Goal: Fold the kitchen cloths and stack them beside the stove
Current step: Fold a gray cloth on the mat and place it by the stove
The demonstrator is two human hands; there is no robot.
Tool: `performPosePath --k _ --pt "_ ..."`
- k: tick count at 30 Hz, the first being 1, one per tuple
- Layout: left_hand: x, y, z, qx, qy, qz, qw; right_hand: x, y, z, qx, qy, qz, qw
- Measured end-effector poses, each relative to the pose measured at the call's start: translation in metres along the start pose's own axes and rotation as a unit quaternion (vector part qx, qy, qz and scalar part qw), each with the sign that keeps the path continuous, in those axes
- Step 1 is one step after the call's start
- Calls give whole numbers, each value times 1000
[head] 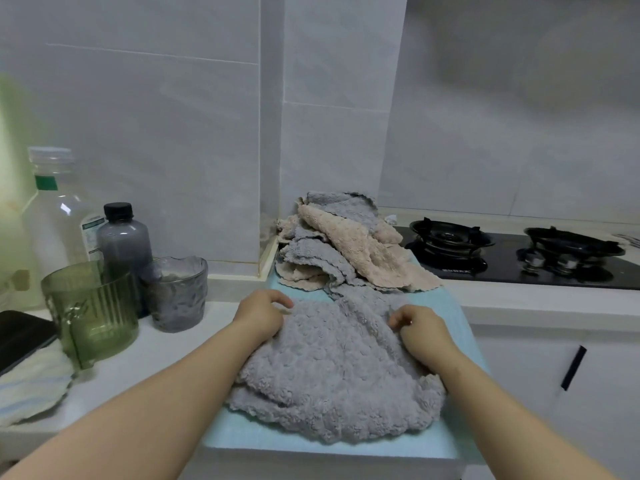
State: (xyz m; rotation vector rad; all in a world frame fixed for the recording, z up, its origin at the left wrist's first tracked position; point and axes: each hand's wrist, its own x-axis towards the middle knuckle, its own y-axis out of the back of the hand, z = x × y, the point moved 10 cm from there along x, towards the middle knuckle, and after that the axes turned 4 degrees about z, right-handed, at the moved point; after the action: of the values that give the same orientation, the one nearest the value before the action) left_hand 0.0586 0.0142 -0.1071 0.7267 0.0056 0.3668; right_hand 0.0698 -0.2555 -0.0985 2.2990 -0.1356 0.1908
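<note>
A grey cloth (pixel 332 368) is pinched at its far edge by the left hand (pixel 263 315) and right hand (pixel 420 327), held apart; other cloths (pixel 343 244) are heaped beside the stove (pixel 502 268).

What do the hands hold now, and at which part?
The left hand and right hand each pinch the grey cloth at its far edge, near opposite corners.

No lettering in this kitchen can be read. A white-and-green label (pixel 91 233) on the clear plastic bottle (pixel 59 209) at the left of the counter carries lines of print too blurred to make out. A small pale mark (pixel 455 270) on the front edge of the black gas stove (pixel 502 273), below its left burner (pixel 450 237), is likewise illegible.
</note>
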Motion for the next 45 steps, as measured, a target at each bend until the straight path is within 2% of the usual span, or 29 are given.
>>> performPosePath --k 2,4,5,8,11,15,18,20,24,26,28,33,36,39,45 --pt "-4 15 4 -58 -32 71 995 -2 21 -6 10 63 103 993" --pt "-12 36 11 -111 -95 156 977 -9 48 -12 14 138 220 966" --pt "-16 42 15 -135 -121 174 968 -11 56 -13 9 166 256 952" --pt "-13 43 27 -149 -164 182 958 1 64 -12 -4 181 282 942" --pt "-1 34 45 -67 -211 165 961 29 57 -5 -55 146 235 959" --pt "18 -17 31 121 -197 13 973 46 32 24 -132 31 80 987" --pt "12 -23 24 214 -180 3 960 33 28 19 -159 50 58 984" --pt "-2 -22 33 240 -199 7 950 16 22 1 -121 90 33 988" --pt "-40 -25 46 157 -249 -93 951 -33 4 -28 -20 182 -64 981" --pt "-60 -24 42 124 -263 -147 946 -50 -12 -24 -68 213 -104 969" --pt "-77 -22 34 87 -274 -175 942 -56 -20 -13 -132 218 -107 961" --pt "-98 -9 10 50 -287 -183 939 -57 -12 -3 -145 164 -52 974" --pt "-110 -6 3 107 -322 -199 919 -60 -3 -4 -94 149 -19 984" --pt "-116 -5 5 142 -353 -182 907 -63 2 -1 -46 131 -14 990" --pt "-109 14 1 19 -286 -131 949 -67 3 2 11 101 -29 994"
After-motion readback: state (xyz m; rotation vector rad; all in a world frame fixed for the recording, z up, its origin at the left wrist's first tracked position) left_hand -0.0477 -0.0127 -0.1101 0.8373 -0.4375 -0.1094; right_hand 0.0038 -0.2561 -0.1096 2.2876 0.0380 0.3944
